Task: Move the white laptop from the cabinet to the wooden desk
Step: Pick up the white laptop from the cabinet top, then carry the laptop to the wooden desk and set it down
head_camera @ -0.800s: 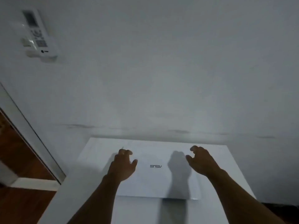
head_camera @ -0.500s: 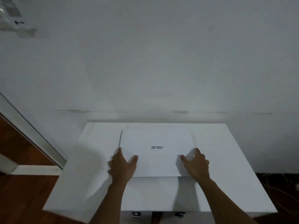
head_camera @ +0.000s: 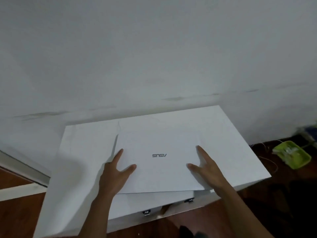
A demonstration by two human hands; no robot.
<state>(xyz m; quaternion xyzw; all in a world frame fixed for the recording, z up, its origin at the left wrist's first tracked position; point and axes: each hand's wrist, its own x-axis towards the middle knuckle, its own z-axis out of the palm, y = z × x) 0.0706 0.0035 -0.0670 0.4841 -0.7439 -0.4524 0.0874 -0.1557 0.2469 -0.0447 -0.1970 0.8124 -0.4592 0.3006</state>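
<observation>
A closed white laptop (head_camera: 159, 148) with a grey logo is held just above the white cabinet (head_camera: 80, 152), its near edge raised and reaching past the cabinet's front. My left hand (head_camera: 116, 174) grips its near left corner, thumb and forefinger spread on the lid. My right hand (head_camera: 207, 170) grips the near right corner the same way. The other fingers of both hands are hidden under the laptop. The wooden desk is out of view.
A white wall (head_camera: 154, 57) rises right behind the cabinet. Small metal knobs (head_camera: 146, 212) show on the cabinet front. A green tray (head_camera: 291, 154) and thin cables lie on the dark wooden floor at the right. A white skirting board (head_camera: 20, 191) runs at the left.
Both hands came down from above the lid onto the laptop's near corners and took hold. The laptop has been pulled toward me and lifted. The view has tilted to the right.
</observation>
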